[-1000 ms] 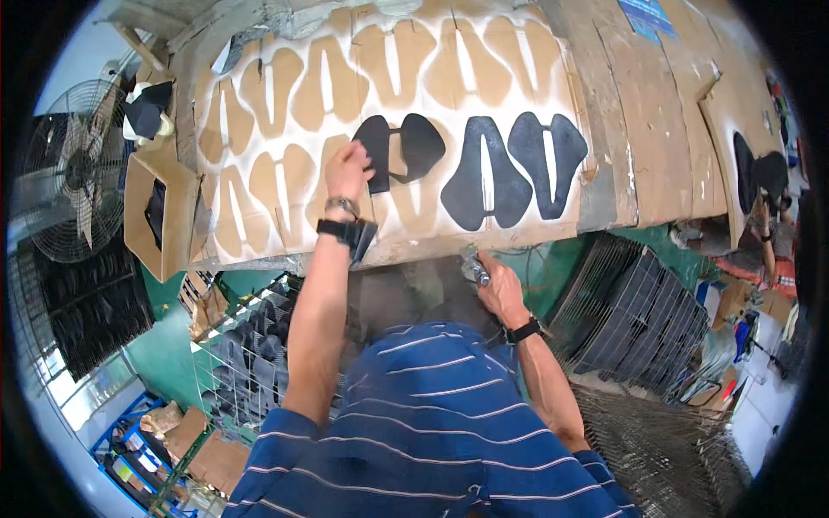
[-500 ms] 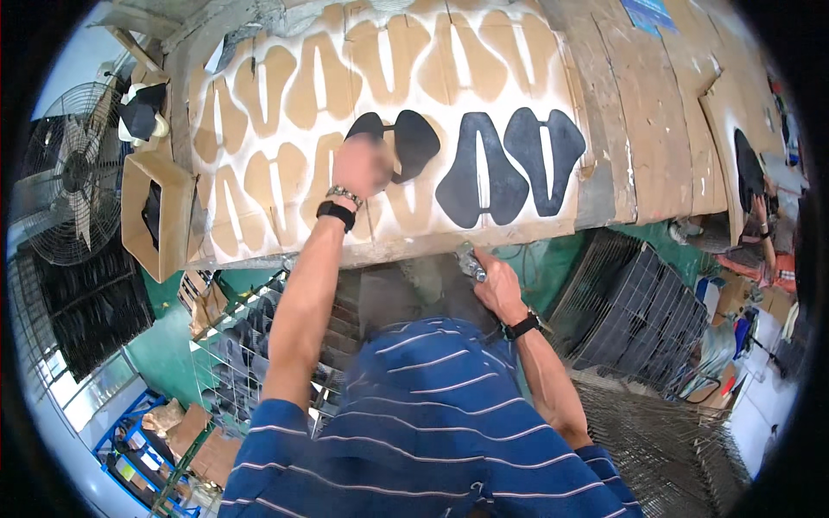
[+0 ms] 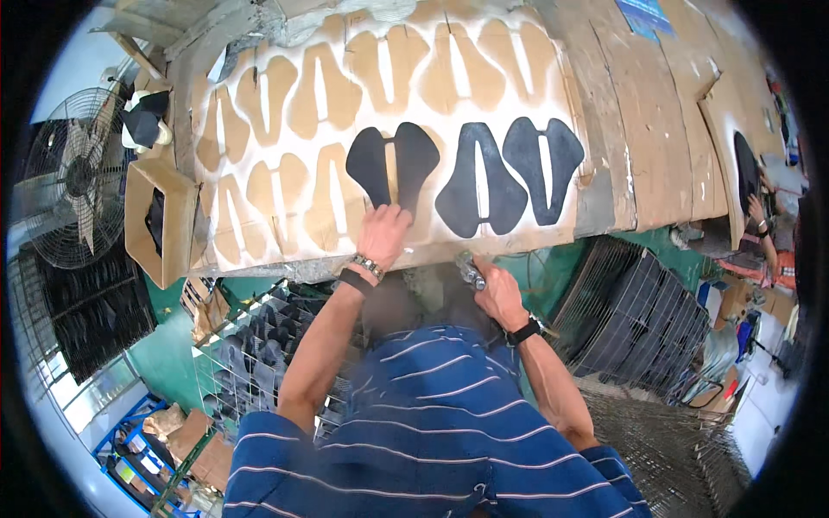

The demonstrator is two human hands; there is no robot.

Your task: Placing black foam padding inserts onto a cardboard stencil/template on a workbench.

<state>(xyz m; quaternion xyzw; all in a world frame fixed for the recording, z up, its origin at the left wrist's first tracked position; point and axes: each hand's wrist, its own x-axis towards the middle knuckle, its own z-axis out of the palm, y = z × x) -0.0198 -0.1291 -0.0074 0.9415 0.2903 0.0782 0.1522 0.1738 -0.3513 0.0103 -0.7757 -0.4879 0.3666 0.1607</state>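
Observation:
My left hand has its fingers closed on the narrow near end of a black saddle-shaped pad. That pad lies flat on a cardboard sheet, its two broad lobes pointing away from me. Beside it on the right lie two similar pads: one black pad with its wide end toward me, and another black pad turned the other way. Just off the table's near edge, my right hand is wrapped round a small silvery metal spray gun.
White spray on the cardboard outlines several bare pad shapes. A cardboard box with something black inside stands left, near a large fan. Wire racks of dark pads stand below. Another person's hand shows far right.
My left hand has drawn back from the pad's upper left lobe to its narrow near end. The pad now lies straighter, with both lobes uncovered. My right hand stays nearly in place.

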